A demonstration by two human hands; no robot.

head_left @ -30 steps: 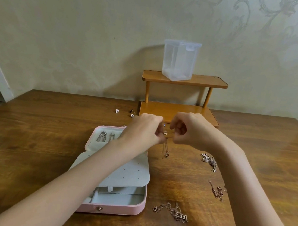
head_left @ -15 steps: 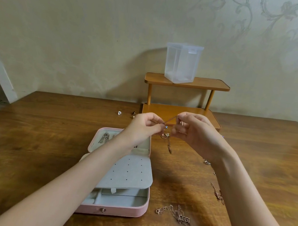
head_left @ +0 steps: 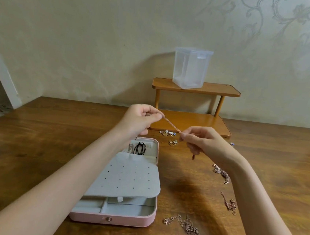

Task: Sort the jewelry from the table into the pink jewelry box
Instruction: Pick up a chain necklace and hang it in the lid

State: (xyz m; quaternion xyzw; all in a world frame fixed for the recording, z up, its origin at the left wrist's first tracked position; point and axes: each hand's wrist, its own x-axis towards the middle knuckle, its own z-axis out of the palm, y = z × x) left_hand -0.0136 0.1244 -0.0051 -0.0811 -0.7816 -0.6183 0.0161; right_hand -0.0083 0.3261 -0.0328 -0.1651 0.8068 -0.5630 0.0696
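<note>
A thin rose-gold chain point(head_left: 171, 124) is stretched in the air between my two hands. My left hand point(head_left: 140, 120) pinches its upper end above the box; my right hand point(head_left: 198, 140) pinches the lower end, and a short tail hangs below its fingers. The open pink jewelry box point(head_left: 130, 221) lies on the table under my left forearm, with a grey perforated flap point(head_left: 126, 179) over its middle. Black cords point(head_left: 140, 148) and a silver piece sit in its far compartment. Loose chains lie to the right: a pendant necklace point(head_left: 187, 225), a chain point(head_left: 229, 203) and another chain point(head_left: 222, 173).
Small earrings and rings point(head_left: 169, 135) lie in front of a two-tier wooden shelf point(head_left: 192, 121) at the back of the table. A clear plastic container point(head_left: 190, 69) stands on the shelf's top tier. The wall rises right behind.
My hands have drawn apart and risen, pulling the chain taut between them. The left hand has gone up and left; the right hand has dropped to the right.
</note>
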